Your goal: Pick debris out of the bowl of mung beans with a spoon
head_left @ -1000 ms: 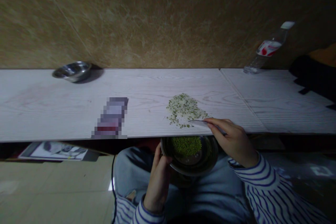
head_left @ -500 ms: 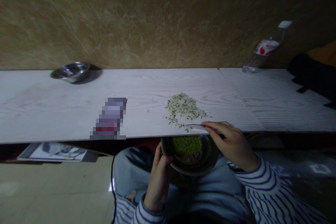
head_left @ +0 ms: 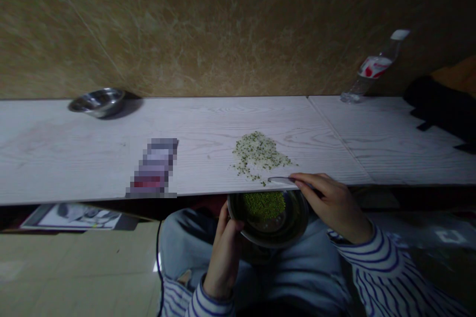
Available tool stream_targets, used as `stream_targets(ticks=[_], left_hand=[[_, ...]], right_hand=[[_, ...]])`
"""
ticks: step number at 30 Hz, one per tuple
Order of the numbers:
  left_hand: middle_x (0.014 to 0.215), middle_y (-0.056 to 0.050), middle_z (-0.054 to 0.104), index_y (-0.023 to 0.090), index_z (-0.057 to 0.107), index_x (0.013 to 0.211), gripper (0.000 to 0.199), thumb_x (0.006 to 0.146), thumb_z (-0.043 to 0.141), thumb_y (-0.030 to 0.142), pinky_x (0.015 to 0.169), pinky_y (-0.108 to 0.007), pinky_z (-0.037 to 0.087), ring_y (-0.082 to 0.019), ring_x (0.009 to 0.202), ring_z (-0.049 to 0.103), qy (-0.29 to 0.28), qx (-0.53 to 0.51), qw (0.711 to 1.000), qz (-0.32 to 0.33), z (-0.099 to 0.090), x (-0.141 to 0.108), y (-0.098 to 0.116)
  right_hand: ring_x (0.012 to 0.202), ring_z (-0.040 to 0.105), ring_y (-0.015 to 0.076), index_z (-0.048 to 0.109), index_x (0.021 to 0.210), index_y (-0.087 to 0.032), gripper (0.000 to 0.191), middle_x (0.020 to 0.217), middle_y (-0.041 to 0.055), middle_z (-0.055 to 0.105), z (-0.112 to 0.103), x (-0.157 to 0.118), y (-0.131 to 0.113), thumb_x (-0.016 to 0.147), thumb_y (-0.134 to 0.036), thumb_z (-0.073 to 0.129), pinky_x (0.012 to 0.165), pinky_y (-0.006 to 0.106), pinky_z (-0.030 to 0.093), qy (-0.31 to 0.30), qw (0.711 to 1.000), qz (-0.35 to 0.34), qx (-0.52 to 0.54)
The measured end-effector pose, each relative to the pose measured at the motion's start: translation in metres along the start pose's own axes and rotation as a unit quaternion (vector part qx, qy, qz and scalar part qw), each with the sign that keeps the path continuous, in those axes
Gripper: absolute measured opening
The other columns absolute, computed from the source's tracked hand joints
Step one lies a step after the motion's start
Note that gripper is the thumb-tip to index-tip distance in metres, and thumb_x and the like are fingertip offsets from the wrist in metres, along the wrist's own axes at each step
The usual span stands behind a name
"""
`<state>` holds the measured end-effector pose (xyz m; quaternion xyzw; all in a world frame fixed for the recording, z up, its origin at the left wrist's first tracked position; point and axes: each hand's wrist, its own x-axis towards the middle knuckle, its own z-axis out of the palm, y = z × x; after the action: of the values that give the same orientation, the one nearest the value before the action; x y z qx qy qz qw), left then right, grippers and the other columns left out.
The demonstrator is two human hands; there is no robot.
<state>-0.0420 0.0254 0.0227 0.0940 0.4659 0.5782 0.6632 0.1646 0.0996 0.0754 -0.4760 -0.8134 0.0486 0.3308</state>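
My left hand (head_left: 226,247) grips the left rim of a metal bowl (head_left: 275,243), held over my lap just under the table's front edge. Small green beans (head_left: 265,206), which look like mung beans, lie inside the bowl. Pinched in my right hand (head_left: 332,203) is a thin metal spoon (head_left: 280,179), its tip low over the tabletop near the edge. Beyond that tip spreads a loose pile of white rice-like grains mixed with green beans (head_left: 258,151). Whether the spoon touches the table I cannot tell.
On the white wood-grain table (head_left: 201,168), a second metal bowl (head_left: 98,103) stands at the back left. A blurred-out flat object (head_left: 154,166) lies left of the pile. A plastic bottle (head_left: 374,67) and dark cloth (head_left: 435,104) are at the right, against the marbled wall (head_left: 186,25).
My right hand and the spoon have shifted slightly right, away from the pile. My left hand and the bowl stay about where they were. The whole view has moved a little.
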Motion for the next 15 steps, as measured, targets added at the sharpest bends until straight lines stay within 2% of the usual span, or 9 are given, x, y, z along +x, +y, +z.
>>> stream_targets(ticks=[11, 15], left_hand=[[0.125, -0.006, 0.062, 0.025, 0.053, 0.127, 0.058, 0.069, 0.058, 0.017, 0.092, -0.039, 0.046, -0.028, 0.118, 0.052, 0.006, -0.004, 1.000, 0.000, 0.0038, -0.0007, 0.0009], [0.119, -0.005, 0.065, 0.026, 0.057, 0.122, 0.056, 0.067, 0.061, 0.020, 0.091, -0.039, 0.046, -0.028, 0.115, 0.054, 0.021, -0.004, 1.000, 0.008, 0.0041, -0.0017, 0.0015]], right_hand=[[0.080, 0.070, 0.0183, 0.070, 0.099, -0.025, 0.022, 0.088, 0.0012, 0.075, -0.0063, -0.0021, -0.0018, 0.087, -0.021, 0.052, 0.076, 0.032, 0.057, -0.002, 1.000, 0.010, -0.005], [0.080, 0.070, 0.0180, 0.070, 0.099, -0.026, 0.021, 0.088, 0.0008, 0.075, -0.0065, -0.0026, -0.0014, 0.087, -0.021, 0.053, 0.074, 0.031, 0.058, -0.007, 1.000, 0.009, 0.012]])
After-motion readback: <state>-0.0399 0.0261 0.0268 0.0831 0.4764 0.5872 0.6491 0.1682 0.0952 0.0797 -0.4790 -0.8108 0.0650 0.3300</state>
